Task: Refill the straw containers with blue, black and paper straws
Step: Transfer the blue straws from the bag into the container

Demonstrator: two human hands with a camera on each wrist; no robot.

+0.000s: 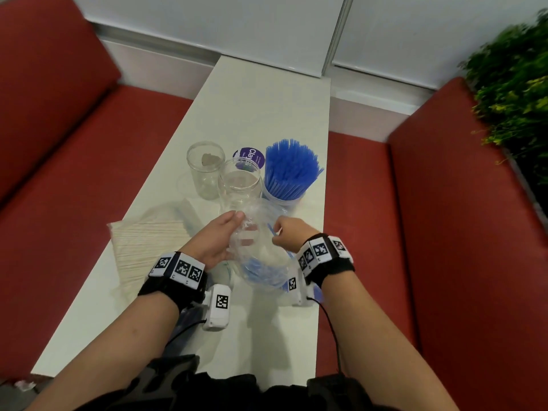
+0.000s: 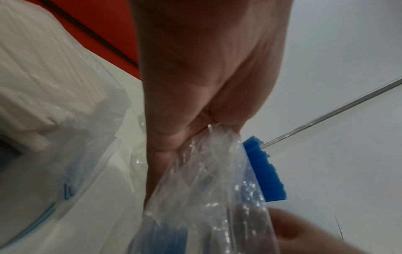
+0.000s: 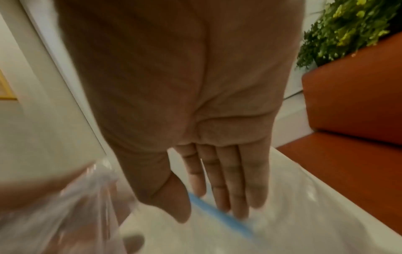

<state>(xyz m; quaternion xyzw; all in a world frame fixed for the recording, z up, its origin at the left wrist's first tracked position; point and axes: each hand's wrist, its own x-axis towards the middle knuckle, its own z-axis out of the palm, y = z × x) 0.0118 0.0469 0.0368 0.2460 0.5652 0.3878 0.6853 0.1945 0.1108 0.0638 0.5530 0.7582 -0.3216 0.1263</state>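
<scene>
A clear plastic bag (image 1: 261, 256) with blue straws (image 1: 255, 268) low inside it is held up over the near half of the white table (image 1: 267, 99). My left hand (image 1: 237, 218) pinches the bag's crumpled top edge (image 2: 213, 137). My right hand (image 1: 277, 232) pinches the opposite edge along a blue strip (image 3: 219, 216), thumb against fingers. Behind the bag stand two empty clear jars (image 1: 206, 170) (image 1: 240, 182) and a container packed with upright blue straws (image 1: 289, 170). A wrapped pack of paper straws (image 1: 148, 241) lies left of my left hand. No black straws are in view.
A round purple lid (image 1: 250, 157) lies flat behind the jars. Red bench seats (image 1: 89, 173) (image 1: 444, 232) flank the narrow table on both sides. A green plant (image 1: 513, 84) stands at the far right, and a white wall closes the far end.
</scene>
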